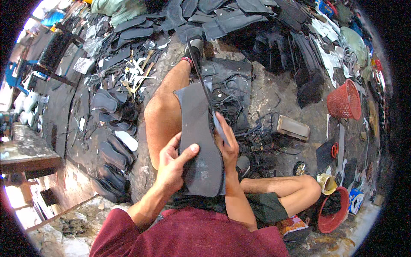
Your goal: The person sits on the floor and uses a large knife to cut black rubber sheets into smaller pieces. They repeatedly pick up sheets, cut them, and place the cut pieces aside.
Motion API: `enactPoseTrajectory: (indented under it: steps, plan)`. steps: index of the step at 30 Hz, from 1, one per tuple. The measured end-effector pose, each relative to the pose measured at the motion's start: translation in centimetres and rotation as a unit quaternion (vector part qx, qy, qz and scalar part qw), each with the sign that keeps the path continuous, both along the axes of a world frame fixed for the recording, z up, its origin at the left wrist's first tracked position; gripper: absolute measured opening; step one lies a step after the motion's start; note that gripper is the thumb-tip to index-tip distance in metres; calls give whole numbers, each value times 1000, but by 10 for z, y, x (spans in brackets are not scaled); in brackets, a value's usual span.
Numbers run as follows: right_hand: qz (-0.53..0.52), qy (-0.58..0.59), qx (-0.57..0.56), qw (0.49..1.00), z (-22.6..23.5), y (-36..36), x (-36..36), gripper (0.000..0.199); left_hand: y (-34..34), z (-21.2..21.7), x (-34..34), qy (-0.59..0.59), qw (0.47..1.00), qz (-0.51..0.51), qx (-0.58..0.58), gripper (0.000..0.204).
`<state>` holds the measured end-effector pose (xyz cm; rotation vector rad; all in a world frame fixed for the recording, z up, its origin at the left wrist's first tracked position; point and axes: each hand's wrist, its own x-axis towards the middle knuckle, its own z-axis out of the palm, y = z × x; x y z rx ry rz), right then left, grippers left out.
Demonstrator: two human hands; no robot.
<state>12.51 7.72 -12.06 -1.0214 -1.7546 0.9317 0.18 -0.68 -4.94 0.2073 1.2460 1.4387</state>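
A dark grey, sole-shaped sheet (198,124) stands lengthwise before me, its wide end near my lap. My left hand (172,165) grips its left edge, thumb flat on top and fingers underneath. Along the right edge, my right hand (230,150) is closed around a flat, pale bluish blade-like piece (221,128); its exact kind is hard to make out. A thin dark strip (198,70) runs from near that piece up toward my foot. Whether the strip still joins the sheet cannot be told.
Stacks of dark soles (114,152) lie on the left, near pale offcuts (138,70). Black strip scraps (233,96) heap up between my legs. To the right are a tan block (293,127), a red basket (343,99), orange-handled scissors (335,150) and a red tub (333,225).
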Motion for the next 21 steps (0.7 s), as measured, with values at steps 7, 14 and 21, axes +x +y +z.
enactPoseTrajectory:
  steps: [7, 14, 21]
  plan:
    - [87, 2, -81, 993, 45, -48, 24, 44, 9, 24, -36, -4, 997, 6, 82, 47]
    - [29, -123, -40, 991, -18, -124, 99, 41, -3, 22, -64, -109, 989, -102, -24, 35]
    - [19, -158, -34, 987, -6, -94, 90, 41, 1, 20, -57, -89, 987, -131, 2, 34]
